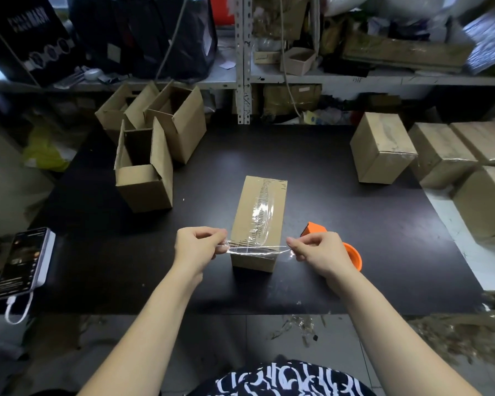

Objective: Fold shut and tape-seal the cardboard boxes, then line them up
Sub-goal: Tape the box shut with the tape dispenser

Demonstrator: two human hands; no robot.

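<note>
A closed cardboard box [257,221] stands in the middle of the black table [355,252], with clear tape running along its top. A short strip of clear tape [257,249] is stretched across the box's near end. My left hand [200,245] pinches the strip's left end and my right hand [319,252] pinches its right end. An orange tape dispenser [352,252] lies on the table just behind my right hand, partly hidden by it.
Several open boxes [152,147] stand at the back left. Sealed boxes [383,147] sit in a row at the right edge. A phone on a power bank [23,262] lies at the left edge. Cluttered shelves [355,78] rise behind the table.
</note>
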